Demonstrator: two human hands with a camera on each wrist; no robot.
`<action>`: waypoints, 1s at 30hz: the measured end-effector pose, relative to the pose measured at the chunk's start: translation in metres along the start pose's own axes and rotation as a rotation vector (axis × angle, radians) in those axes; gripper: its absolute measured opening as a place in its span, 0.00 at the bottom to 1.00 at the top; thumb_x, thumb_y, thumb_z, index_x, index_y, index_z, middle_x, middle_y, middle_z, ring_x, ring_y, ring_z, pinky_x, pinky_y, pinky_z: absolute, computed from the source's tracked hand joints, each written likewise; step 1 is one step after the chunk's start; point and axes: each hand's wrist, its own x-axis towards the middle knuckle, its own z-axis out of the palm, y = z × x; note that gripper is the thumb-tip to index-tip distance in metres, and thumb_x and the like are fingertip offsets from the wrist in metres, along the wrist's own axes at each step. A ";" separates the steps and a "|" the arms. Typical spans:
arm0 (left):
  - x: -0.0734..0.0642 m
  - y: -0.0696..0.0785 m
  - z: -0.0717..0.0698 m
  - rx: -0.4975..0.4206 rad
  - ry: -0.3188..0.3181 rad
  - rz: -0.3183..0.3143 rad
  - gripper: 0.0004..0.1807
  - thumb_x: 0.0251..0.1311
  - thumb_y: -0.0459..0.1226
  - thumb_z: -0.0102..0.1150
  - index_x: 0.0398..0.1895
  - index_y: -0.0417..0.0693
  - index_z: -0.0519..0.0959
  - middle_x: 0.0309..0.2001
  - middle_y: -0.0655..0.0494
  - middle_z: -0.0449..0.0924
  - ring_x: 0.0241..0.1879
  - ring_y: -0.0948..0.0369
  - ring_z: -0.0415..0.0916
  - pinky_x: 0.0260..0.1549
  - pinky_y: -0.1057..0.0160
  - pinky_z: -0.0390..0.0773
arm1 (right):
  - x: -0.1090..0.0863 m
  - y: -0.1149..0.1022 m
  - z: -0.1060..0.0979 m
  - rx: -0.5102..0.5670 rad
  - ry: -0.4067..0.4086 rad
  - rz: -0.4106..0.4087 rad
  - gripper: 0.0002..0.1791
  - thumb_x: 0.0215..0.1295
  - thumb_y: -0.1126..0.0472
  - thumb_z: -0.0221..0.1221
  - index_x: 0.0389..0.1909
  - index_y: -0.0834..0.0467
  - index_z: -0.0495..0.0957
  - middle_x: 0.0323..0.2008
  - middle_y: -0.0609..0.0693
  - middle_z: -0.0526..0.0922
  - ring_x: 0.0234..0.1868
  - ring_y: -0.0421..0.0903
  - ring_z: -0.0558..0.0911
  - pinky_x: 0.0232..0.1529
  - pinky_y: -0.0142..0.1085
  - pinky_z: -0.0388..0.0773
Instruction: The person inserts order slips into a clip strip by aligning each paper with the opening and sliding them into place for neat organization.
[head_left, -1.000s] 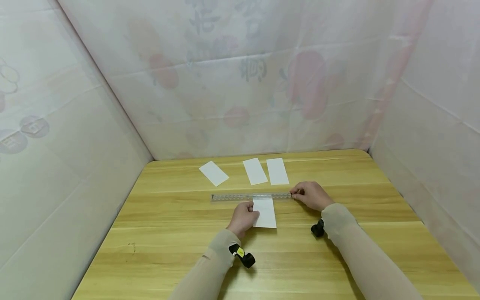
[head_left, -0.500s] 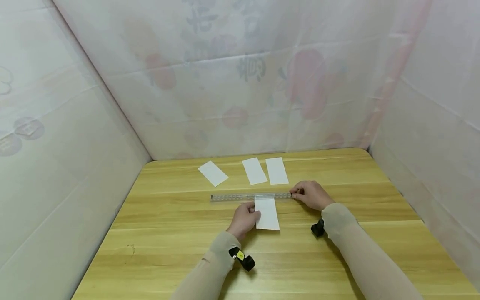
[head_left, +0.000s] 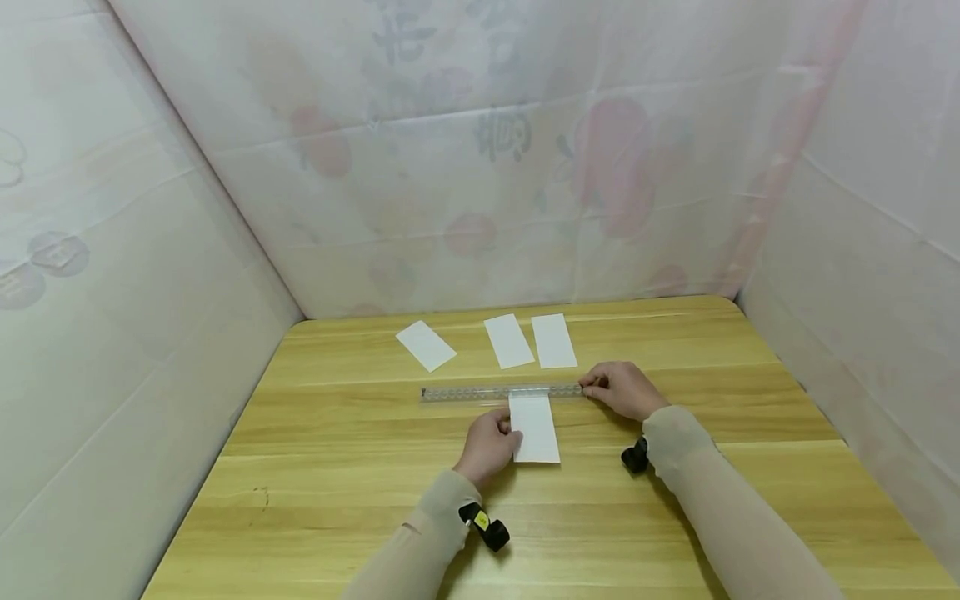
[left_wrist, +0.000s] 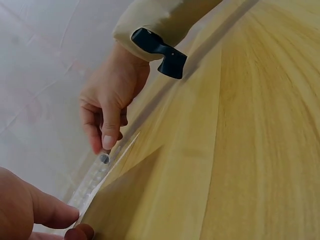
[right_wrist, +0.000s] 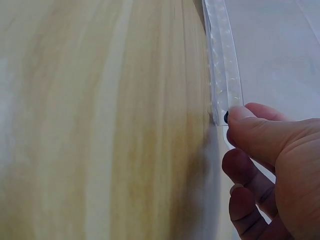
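The left hand point(head_left: 487, 447) pinched a white card point(head_left: 536, 429); the right hand point(head_left: 626, 392) pinched one end of a clear strip point(head_left: 468, 394) just beyond the left fingers

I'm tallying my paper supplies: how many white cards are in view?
4: the left card, middle card and right card lie at the back of the table; the near card is in the left hand, its far end at the clear strip. Any stacked underneath would be hidden.

The left hand point(head_left: 486, 448) pinches a white card point(head_left: 536, 429) overlapping the clear strip point(head_left: 467, 393) that the right hand point(head_left: 624, 390) pinches.
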 end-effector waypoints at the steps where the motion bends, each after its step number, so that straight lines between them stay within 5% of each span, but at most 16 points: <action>1: 0.000 0.000 0.000 0.006 -0.004 0.000 0.26 0.63 0.30 0.56 0.64 0.30 0.67 0.25 0.56 0.67 0.19 0.64 0.57 0.27 0.66 0.65 | 0.000 0.000 0.000 -0.001 -0.001 0.000 0.07 0.63 0.60 0.63 0.41 0.50 0.86 0.38 0.43 0.85 0.35 0.40 0.79 0.38 0.42 0.78; 15: 0.002 0.005 0.001 0.043 -0.027 -0.008 0.14 0.62 0.29 0.56 0.51 0.33 0.74 0.23 0.57 0.63 0.21 0.63 0.59 0.24 0.66 0.64 | 0.000 0.001 0.000 -0.009 -0.006 -0.010 0.06 0.63 0.60 0.64 0.40 0.50 0.86 0.38 0.43 0.84 0.34 0.40 0.78 0.37 0.40 0.77; 20: 0.003 0.006 0.001 0.046 -0.039 -0.002 0.03 0.62 0.30 0.56 0.34 0.40 0.73 0.22 0.57 0.60 0.20 0.62 0.57 0.22 0.65 0.62 | -0.001 0.001 0.001 -0.008 -0.012 -0.003 0.06 0.63 0.60 0.63 0.40 0.49 0.86 0.38 0.43 0.84 0.35 0.40 0.78 0.38 0.41 0.77; 24: 0.005 0.008 0.000 0.088 -0.042 0.034 0.16 0.63 0.30 0.56 0.22 0.46 0.61 0.19 0.58 0.56 0.18 0.62 0.53 0.20 0.65 0.58 | 0.000 -0.001 0.001 -0.013 -0.011 -0.002 0.07 0.64 0.60 0.63 0.41 0.49 0.86 0.39 0.43 0.84 0.36 0.40 0.79 0.39 0.41 0.77; 30: 0.007 0.013 0.000 0.094 -0.066 0.051 0.17 0.64 0.29 0.55 0.22 0.45 0.59 0.17 0.58 0.54 0.17 0.61 0.50 0.22 0.64 0.57 | 0.000 -0.002 -0.001 -0.016 -0.014 0.003 0.07 0.63 0.61 0.63 0.41 0.51 0.86 0.39 0.44 0.84 0.36 0.41 0.79 0.39 0.41 0.77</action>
